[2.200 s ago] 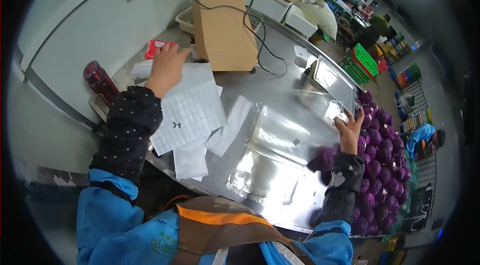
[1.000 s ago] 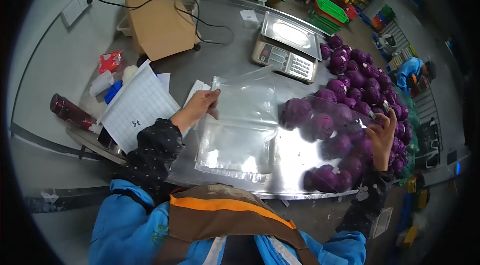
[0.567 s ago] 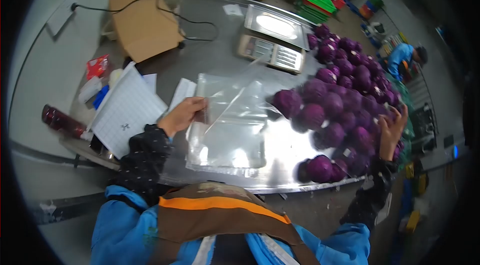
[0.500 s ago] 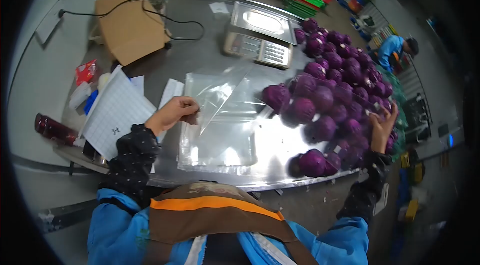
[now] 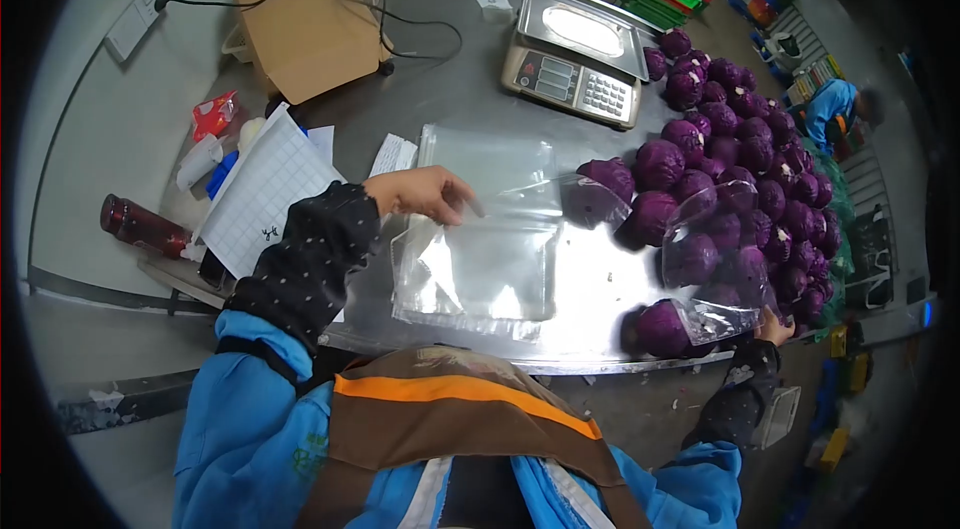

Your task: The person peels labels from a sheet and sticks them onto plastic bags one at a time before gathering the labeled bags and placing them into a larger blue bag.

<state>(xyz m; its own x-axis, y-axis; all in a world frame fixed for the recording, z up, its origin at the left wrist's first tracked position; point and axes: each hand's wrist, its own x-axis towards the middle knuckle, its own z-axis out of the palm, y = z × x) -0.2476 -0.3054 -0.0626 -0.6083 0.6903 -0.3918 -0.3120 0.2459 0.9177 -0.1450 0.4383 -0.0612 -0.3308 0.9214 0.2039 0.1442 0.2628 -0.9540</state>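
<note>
My left hand (image 5: 428, 195) reaches over a stack of clear plastic bags (image 5: 480, 274) on the metal table. Its fingers are bent, with a gap between thumb and fingertips; the tips are slightly blurred. At the table's right edge my right hand (image 5: 775, 327) is closed on a clear plastic bag (image 5: 722, 319), which drapes over several red cabbages (image 5: 690, 259). Part of this hand is hidden behind the film. A loose red cabbage (image 5: 660, 329) sits near the front edge. Another piece of clear film (image 5: 592, 201) lies against a cabbage right of the stack.
A digital scale (image 5: 580, 59) stands at the back beside the cabbage pile (image 5: 750, 144). On the left are a cardboard box (image 5: 310, 29), a paper sheet (image 5: 268, 191) and a dark red bottle (image 5: 145, 225). A co-worker (image 5: 832, 114) bends at the far right.
My left hand has moved right, further over the bag stack. My right hand has come down toward the front edge, drawing the clear bag with it. The view has shifted slightly.
</note>
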